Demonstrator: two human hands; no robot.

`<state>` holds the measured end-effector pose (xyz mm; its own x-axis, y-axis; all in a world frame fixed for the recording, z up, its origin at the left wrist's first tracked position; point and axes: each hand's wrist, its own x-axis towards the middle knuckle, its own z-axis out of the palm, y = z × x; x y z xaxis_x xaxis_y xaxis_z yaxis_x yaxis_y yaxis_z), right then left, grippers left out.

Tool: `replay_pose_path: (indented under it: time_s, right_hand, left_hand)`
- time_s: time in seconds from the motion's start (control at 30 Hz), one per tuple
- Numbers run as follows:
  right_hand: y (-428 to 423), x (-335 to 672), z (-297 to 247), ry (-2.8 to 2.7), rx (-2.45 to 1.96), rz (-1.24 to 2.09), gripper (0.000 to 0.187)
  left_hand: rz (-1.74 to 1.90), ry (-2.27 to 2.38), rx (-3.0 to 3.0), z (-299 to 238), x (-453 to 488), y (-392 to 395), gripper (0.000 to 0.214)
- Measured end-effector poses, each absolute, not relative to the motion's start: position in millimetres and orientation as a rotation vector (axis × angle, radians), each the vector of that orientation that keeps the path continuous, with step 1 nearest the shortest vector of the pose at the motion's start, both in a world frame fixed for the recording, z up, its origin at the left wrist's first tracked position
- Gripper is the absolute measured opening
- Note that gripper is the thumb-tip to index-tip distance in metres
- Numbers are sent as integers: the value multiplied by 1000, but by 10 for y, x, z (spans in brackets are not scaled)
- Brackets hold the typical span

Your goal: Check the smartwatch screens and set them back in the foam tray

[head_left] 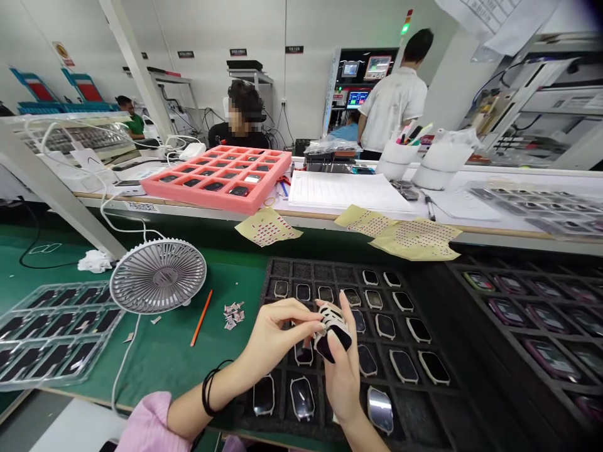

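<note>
Over the black foam tray (424,411), my right hand (343,376) grips a smartwatch (340,339) between thumb and fingers. Its dark glossy screen is tilted, and a pale part with black bars shows just above it. From the left, my left hand (277,329) reaches in with thumb and forefinger pinched at the watch's upper left edge. Whatever lies between those fingertips is too small to make out. Beneath both hands, the tray's compartments hold several watch cases, such as a silver-framed watch (302,398); my hands hide some of them.
On the green mat stand a grey fan (159,276), an orange stick (201,318), small pale pieces (233,315) and a clear tray (51,333) at left. A pink foam tray (214,196) and papers (346,191) lie on the shelf ahead. Another watch tray (532,333) is at right. Several people are beyond.
</note>
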<state>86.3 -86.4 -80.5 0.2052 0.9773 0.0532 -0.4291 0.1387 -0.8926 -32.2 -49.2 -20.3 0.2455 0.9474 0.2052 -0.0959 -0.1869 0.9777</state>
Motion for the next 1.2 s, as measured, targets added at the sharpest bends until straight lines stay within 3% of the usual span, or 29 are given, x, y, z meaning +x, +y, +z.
replay_pose_path:
  time_s: [0.4,0.5,0.67,0.73,0.87,1.03,1.2]
  right_hand:
    - [-864,887,-793,-899,-937,974,65]
    - [-860,915,-792,-890,-933,962,65]
    - [-863,950,-817,-827,-932,1042,66]
    - [-867,970,-835,-849,-931,1095,64]
    - [-817,1125,-868,-937,-1049,1142,62]
    - [-599,1439,-899,-1212,-1154,1122,69]
    - [-304,1557,-990,-1445,-1224,983,71]
  left_hand:
    - [1295,914,1537,-332,-203,-559,13]
    - [1249,895,1653,-389,-199,-610,26]
    - [796,615,1591,-558,-248,-598,57]
    - [699,571,1611,-622,-269,-572,60]
    - [655,720,1934,-603,-296,-515,56]
    - [795,996,2389,-532,-168,-380,74]
    - [851,959,2509,-815,195,-83,57]
